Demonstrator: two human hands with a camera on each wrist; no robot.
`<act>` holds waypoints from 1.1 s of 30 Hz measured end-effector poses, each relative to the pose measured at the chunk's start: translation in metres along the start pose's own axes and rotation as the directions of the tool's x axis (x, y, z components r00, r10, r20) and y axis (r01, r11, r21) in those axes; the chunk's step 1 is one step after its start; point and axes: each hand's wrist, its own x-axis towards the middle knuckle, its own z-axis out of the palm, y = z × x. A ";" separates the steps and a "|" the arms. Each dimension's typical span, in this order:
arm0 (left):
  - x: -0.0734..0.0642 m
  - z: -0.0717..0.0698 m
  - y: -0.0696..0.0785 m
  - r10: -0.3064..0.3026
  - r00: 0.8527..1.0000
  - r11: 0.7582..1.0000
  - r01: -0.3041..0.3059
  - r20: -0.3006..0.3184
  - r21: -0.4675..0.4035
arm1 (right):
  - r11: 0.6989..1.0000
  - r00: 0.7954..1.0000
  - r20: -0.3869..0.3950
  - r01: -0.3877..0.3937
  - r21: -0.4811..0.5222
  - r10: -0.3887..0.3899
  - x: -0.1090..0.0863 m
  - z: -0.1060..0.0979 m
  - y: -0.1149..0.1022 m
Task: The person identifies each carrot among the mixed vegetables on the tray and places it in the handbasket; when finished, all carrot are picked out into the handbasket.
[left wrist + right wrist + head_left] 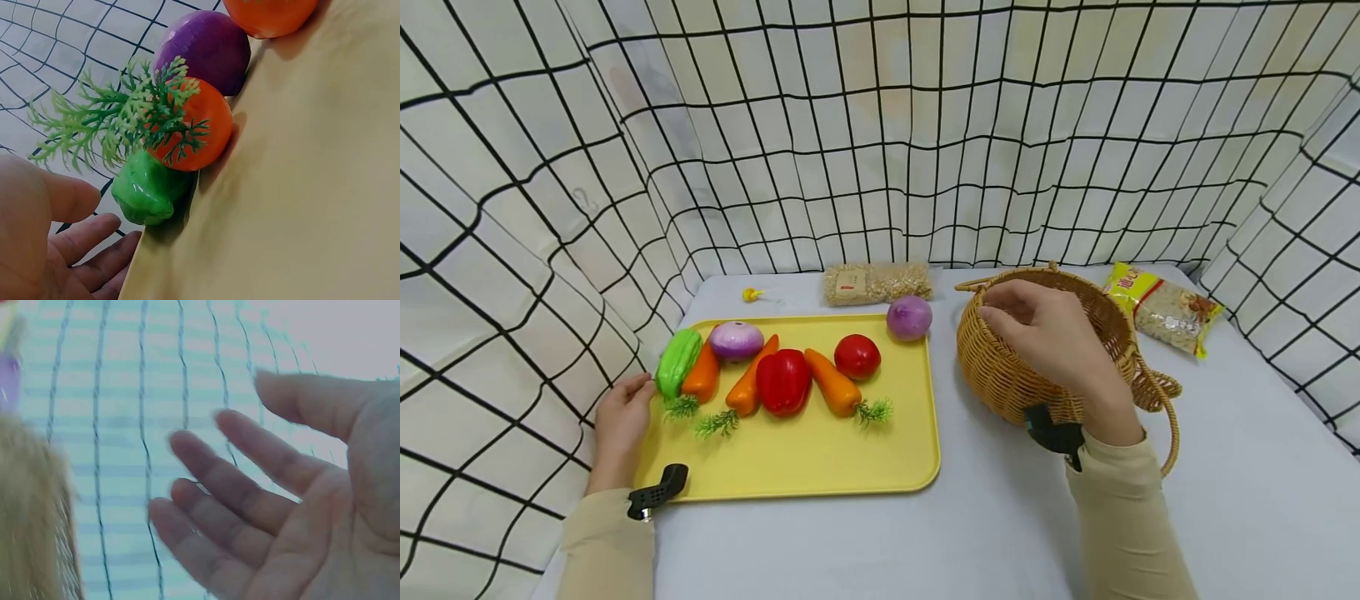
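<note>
On the left side of a yellow tray (797, 454), my left hand (622, 421) is beside a ridged green vegetable (679, 357). Its thumb and fingers are apart with nothing between them, near the tray's rim in the left wrist view. Carrots (703, 375), a purple onion (737, 341), a red bell pepper (784, 383) and a tomato (857, 357) lie in a row on the tray. A second purple onion (909, 318) sits at its back right corner. My right hand (1051, 333) hovers over a wicker basket (1000, 375), fingers loosely bent and empty in the right wrist view.
Behind the tray lies a clear bag of grains (887, 283), with a small yellow item (751, 294) to its left. A yellow-and-red printed bag (1165, 308) lies right of the basket. Black netting (910, 154) over white cloth encloses the table's back and sides.
</note>
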 end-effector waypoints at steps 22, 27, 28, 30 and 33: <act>-0.002 -0.001 -0.005 0.008 0.996 0.997 -0.002 -0.086 0.071 | 0.977 0.986 0.066 0.140 0.162 -0.152 0.022 0.155 -0.014; -0.001 -0.002 -0.006 0.009 0.998 0.992 -0.001 -0.067 0.127 | 0.969 0.971 0.166 0.139 0.203 -0.174 0.014 0.173 -0.015; 0.000 -0.002 -0.006 0.012 0.999 0.989 -0.005 -0.044 0.146 | 0.969 0.968 0.178 0.143 0.202 -0.180 0.012 0.175 -0.015; 0.002 -0.005 -0.003 0.014 1.000 0.984 -0.017 0.018 0.176 | 0.970 0.964 0.188 0.150 0.192 -0.187 0.011 0.178 -0.018; 0.007 -0.012 0.001 0.019 0.990 0.968 -0.053 0.138 0.247 | 0.971 0.962 0.193 0.161 0.177 -0.194 0.011 0.182 -0.022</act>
